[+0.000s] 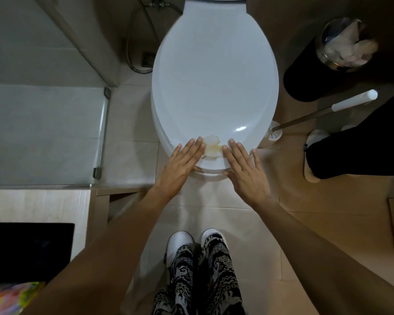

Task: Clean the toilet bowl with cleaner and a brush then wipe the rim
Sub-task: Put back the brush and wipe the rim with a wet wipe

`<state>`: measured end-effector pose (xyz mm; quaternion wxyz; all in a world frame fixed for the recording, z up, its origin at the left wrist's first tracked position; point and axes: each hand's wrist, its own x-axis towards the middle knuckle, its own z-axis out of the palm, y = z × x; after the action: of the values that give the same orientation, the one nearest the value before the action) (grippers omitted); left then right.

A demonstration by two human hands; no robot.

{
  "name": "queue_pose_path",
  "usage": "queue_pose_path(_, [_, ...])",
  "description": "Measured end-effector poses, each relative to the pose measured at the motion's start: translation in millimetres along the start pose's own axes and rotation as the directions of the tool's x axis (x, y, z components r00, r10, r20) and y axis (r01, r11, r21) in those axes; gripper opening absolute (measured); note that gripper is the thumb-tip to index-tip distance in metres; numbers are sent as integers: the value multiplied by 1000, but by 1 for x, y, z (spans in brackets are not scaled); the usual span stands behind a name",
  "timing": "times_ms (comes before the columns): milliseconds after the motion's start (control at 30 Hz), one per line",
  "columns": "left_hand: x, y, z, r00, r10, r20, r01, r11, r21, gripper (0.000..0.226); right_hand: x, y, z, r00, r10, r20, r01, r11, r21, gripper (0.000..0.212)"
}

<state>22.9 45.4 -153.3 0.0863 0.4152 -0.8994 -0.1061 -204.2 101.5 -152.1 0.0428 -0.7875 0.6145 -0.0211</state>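
White plastic lid (214, 76) is down over the toilet (210, 177), so bowl and rim are covered; no cleaner bottle in view that I can identify. Both hands are flat at the lid's front edge, the end nearest the person: left hand (182, 161) and right hand (242, 165), fingers straight and pointing up the lid, neither curled round anything, so both are open and holding nothing. A small crumpled, yellow-stained scrap of tissue (211, 148) lies on the lid between them, touching or just beside both index fingers; can't tell if either finger pins it. Key geometry: the lid's long axis runs straight away from the person, hinge at the far end by the tank, free edge right under the fingertips. My read: lifting means hooking that near edge and swinging it up and away, either hand equally placed. The tissue would likely slide off once the lid tilts, so clear it first. Toilet brush (327, 112) stands in its holder on the floor just right of the bowl front, handle leaning up and to the right, clearly nearer the right hand. A bin (341, 45) with white waste sits further back on that side; another person's slippered foot (314, 155) is right beside the brush holder and could get in the way of the reach.
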Motion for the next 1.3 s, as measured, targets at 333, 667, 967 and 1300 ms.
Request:
queue_pose_path(333, [-3, 2, -1, 997, -32, -73, 20, 988, -154, 64, 15, -10, -25, 994, 74, -78, -59, 982, 178, 51])
queue_pose_path(667, [-3, 2, -5, 971, -56, -232, 29, 992, -119, 40, 42, -23, -30, 959, 17, -284, 38, 981, 188, 19])
queue_pose_path(967, [-1, 11, -61, 925, -248, -288, 237, 969, -74, 26, 53, -36, -90, 967, 23, -252, 42, 968, 248, 16])
queue_pose_path(1300, [-21, 38, -201, 818, -453, -354, 423, 891, -162, 24, 72, -81, -223, 974, 58, -220, 6, 960, 279, 12])
